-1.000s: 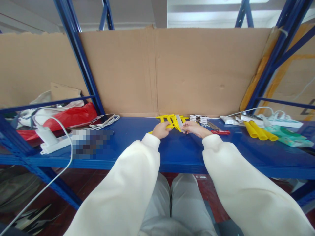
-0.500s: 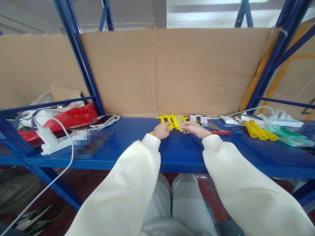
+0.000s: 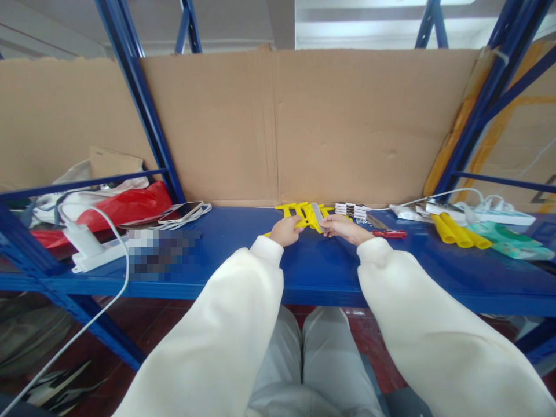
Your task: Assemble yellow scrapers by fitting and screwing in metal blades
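Observation:
Near the back of the blue shelf [image 3: 243, 260], my left hand [image 3: 285, 231] is closed round the handle of a yellow tool [image 3: 309, 220]. A grey flat piece [image 3: 317, 215] lies along the tool's right part. My right hand [image 3: 345, 228] pinches the lower end of this grey piece, its fingertips touching it. Other yellow frame-like parts [image 3: 284, 209] lie behind my hands. Just right of them sits a stack of white and black pieces [image 3: 351, 210]. A red-handled tool [image 3: 390, 234] rests beside my right wrist.
Yellow tubes [image 3: 460, 230], a green packet [image 3: 516, 240] and a white power strip [image 3: 508, 215] lie at the right. On the left are a red bag [image 3: 125, 207], phone [image 3: 180, 213] and charger with a hanging cable [image 3: 98, 258]. Cardboard [image 3: 347, 127] stands behind.

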`<action>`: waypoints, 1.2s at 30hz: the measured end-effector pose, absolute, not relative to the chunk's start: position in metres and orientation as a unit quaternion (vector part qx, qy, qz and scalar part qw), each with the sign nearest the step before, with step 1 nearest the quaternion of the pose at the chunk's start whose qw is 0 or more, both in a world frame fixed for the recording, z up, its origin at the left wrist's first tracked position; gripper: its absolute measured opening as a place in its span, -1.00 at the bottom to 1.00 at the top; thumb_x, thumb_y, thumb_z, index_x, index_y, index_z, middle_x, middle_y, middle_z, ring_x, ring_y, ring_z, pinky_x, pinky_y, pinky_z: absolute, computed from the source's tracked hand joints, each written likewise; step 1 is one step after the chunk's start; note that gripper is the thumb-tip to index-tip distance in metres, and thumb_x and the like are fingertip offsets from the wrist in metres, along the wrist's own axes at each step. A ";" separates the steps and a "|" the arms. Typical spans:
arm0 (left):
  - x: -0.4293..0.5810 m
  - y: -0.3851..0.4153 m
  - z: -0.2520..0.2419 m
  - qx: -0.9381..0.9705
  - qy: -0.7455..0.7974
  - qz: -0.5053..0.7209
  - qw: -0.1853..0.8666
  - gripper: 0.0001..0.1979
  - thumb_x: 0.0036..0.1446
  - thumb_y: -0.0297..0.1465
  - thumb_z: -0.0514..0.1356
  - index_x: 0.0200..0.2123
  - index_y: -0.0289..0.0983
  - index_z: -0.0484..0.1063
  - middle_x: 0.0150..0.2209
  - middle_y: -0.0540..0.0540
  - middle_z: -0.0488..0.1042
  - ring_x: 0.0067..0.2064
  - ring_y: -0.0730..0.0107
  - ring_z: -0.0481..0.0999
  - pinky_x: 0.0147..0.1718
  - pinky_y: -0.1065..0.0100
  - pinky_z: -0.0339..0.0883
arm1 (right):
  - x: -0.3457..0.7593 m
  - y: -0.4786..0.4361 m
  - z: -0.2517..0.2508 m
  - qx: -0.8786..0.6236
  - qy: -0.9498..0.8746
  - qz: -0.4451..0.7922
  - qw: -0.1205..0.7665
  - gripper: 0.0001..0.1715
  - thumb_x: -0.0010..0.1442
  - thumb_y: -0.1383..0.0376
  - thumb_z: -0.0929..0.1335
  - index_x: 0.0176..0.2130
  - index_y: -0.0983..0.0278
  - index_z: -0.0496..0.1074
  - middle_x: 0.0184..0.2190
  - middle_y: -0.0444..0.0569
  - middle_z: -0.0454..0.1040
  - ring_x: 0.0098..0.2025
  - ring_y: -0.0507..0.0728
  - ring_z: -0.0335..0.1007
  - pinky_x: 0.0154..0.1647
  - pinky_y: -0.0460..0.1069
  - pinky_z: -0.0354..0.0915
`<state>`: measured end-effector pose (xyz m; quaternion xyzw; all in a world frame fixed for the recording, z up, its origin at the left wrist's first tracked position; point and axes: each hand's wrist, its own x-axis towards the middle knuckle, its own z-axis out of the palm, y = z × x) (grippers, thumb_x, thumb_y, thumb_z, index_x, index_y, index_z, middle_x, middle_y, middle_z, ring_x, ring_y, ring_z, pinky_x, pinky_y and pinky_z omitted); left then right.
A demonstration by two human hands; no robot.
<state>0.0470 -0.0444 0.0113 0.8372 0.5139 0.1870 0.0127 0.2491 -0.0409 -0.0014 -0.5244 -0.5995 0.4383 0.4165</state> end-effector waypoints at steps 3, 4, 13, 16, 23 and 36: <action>0.048 -0.046 0.011 0.840 0.511 0.180 0.009 -0.61 0.28 -0.41 0.14 0.17 -0.25 0.39 0.15 -0.21 0.50 0.13 0.20 0.52 0.09 0.31 0.35 | 0.249 -0.042 -0.001 -0.529 -0.604 0.431 0.411 -0.81 0.14 0.37 0.45 -0.47 0.27 0.39 -0.58 -0.13 0.45 -0.55 -0.03 0.35 -0.50 -0.15 0.24; 0.048 -0.046 0.010 0.842 0.509 0.180 0.006 -0.58 0.28 -0.43 0.13 0.20 -0.26 0.35 0.17 -0.22 0.48 0.14 0.19 0.51 0.09 0.30 0.35 | 0.249 -0.043 -0.001 -0.529 -0.606 0.430 0.410 -0.81 0.14 0.38 0.44 -0.47 0.28 0.40 -0.57 -0.12 0.46 -0.54 -0.03 0.35 -0.49 -0.15 0.24; 0.052 -0.053 0.004 0.886 0.434 0.136 -0.089 -0.40 0.31 -0.54 -0.01 0.38 -0.11 0.14 0.10 -0.25 0.43 0.08 0.15 0.53 0.01 0.23 0.41 | 0.245 -0.047 -0.001 -0.502 -0.651 0.418 0.385 -0.80 0.11 0.34 0.47 -0.50 0.29 0.43 -0.60 -0.14 0.45 -0.55 -0.04 0.33 -0.49 -0.14 0.23; 0.053 -0.054 0.003 0.890 0.428 0.121 -0.102 -0.41 0.30 -0.54 -0.03 0.36 -0.08 0.21 0.07 -0.25 0.41 0.06 0.13 0.52 -0.02 0.22 0.42 | 0.246 -0.047 -0.001 -0.504 -0.665 0.408 0.371 -0.82 0.11 0.35 0.46 -0.50 0.29 0.45 -0.61 -0.14 0.46 -0.55 -0.04 0.34 -0.50 -0.15 0.22; 0.054 -0.054 0.001 0.885 0.436 0.126 -0.106 -0.42 0.33 -0.49 -0.03 0.37 -0.05 0.18 0.07 -0.26 0.39 0.03 0.12 0.54 -0.05 0.23 0.44 | 0.247 -0.049 0.000 -0.483 -0.653 0.446 0.377 -0.81 0.08 0.29 0.50 -0.47 0.29 0.45 -0.57 -0.12 0.49 -0.50 -0.01 0.44 -0.46 -0.14 0.31; 0.056 -0.056 0.003 0.886 0.430 0.133 -0.112 -0.42 0.32 -0.50 -0.02 0.38 -0.09 0.17 0.10 -0.28 0.40 0.04 0.13 0.54 -0.02 0.22 0.41 | 0.250 -0.046 -0.001 -0.471 -0.659 0.446 0.381 -0.77 0.09 0.27 0.46 -0.50 0.28 0.39 -0.65 -0.16 0.41 -0.59 -0.04 0.29 -0.56 -0.15 0.18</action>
